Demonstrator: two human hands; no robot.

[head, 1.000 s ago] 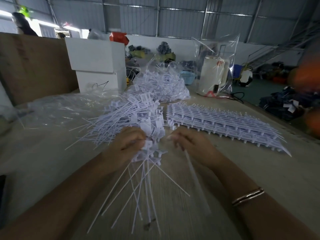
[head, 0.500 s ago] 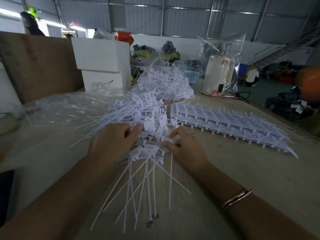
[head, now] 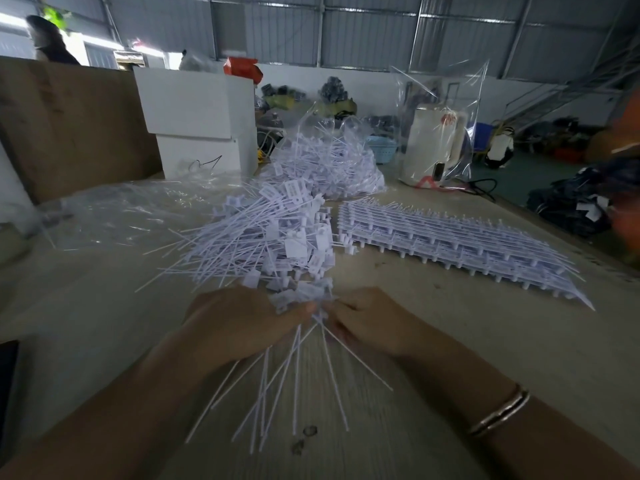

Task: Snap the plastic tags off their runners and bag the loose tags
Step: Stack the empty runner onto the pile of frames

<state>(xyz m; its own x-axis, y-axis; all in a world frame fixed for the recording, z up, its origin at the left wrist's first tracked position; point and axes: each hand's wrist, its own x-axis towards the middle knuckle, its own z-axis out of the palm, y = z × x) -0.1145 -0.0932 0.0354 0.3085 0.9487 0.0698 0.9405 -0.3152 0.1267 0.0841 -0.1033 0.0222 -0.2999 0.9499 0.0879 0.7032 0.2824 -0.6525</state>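
Note:
A heap of loose white plastic tags (head: pixel 277 237) with long thin tails lies on the table in front of me. My left hand (head: pixel 239 323) grips a bunch of tags (head: pixel 298 299) by their heads, and their tails fan toward me. My right hand (head: pixel 370 320) pinches the same bunch from the right, its fingertips meeting the left hand's. Stacked tag runners (head: pixel 450 244) lie flat to the right. A clear bag stuffed with tags (head: pixel 329 161) sits behind the heap.
Empty clear plastic bags (head: pixel 121 213) lie at the left. White boxes (head: pixel 197 119) and a brown board (head: pixel 69 123) stand behind. A bagged white appliance (head: pixel 436 143) stands at the back right with a black cable (head: pixel 481 188). The table edge runs along the right.
Both hands drew back from the heap toward me and came together on a gathered bunch of tags. The view shifted slightly.

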